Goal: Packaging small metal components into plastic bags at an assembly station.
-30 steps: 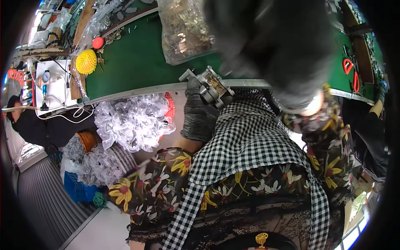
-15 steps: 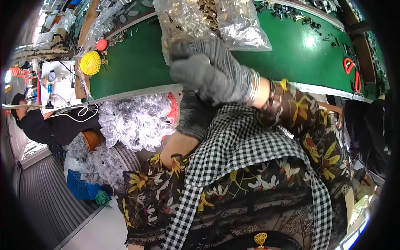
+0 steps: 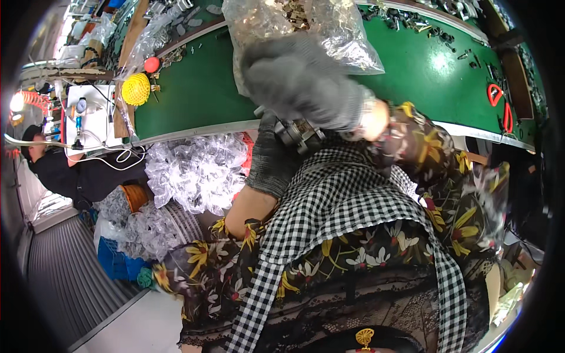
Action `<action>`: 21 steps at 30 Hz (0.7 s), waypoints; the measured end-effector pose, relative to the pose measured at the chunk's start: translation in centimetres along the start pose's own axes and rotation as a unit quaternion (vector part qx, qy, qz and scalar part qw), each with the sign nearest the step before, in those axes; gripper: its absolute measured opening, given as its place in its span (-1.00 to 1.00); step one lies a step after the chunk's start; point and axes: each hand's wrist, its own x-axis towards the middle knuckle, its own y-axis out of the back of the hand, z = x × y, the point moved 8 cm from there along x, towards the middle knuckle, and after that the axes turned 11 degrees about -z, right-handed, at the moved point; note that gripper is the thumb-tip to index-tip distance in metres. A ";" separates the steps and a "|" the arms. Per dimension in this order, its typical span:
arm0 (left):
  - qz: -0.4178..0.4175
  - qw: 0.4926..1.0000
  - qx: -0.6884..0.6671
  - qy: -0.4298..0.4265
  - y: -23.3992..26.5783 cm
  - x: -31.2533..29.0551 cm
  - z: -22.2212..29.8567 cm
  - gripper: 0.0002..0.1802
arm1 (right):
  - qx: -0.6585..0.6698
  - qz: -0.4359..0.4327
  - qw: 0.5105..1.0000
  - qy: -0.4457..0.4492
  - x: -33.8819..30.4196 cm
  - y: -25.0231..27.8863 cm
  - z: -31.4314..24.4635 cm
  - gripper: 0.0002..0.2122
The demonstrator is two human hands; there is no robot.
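My left hand (image 3: 269,162), in a dark grey knit glove, is closed around a dark and silvery metal part (image 3: 301,136) close to the checked apron. The part's exact kind cannot be made out. My right hand (image 3: 303,82), also gloved in grey, is smeared by motion above the bench's front edge. It covers the near part of a clear plastic bag (image 3: 347,44) holding small brass-coloured pieces (image 3: 296,14). Whether the right fingers hold anything is hidden.
Red-handled scissors (image 3: 507,116) lie at the right of the green bench (image 3: 194,97), small black parts (image 3: 438,32) behind them. A yellow knobbly ball (image 3: 136,89) and a red ball (image 3: 152,64) are at the left. Clear plastic pieces (image 3: 197,170) fill a container below; a person's dark sleeve (image 3: 88,179) is beyond.
My right hand has shifted slightly, still over the bag and blurred. The metal part in my left hand now shows, where the right hand and wrist covered it before.
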 end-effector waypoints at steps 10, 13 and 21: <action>-0.103 0.973 0.173 -0.116 -11.1 0.1 5.0 -0.36 | 0.010 0.121 0.927 -0.354 -3.1 18.9 -0.7 -0.74; -0.232 0.966 0.097 -0.054 -15.1 3.2 5.6 -0.37 | -0.495 0.102 0.853 -0.129 -4.0 21.1 -2.6 -0.81; -0.091 0.953 0.288 -0.039 -22.6 16.1 11.9 -0.30 | 0.093 0.308 0.867 -0.381 -8.8 25.4 3.4 -0.76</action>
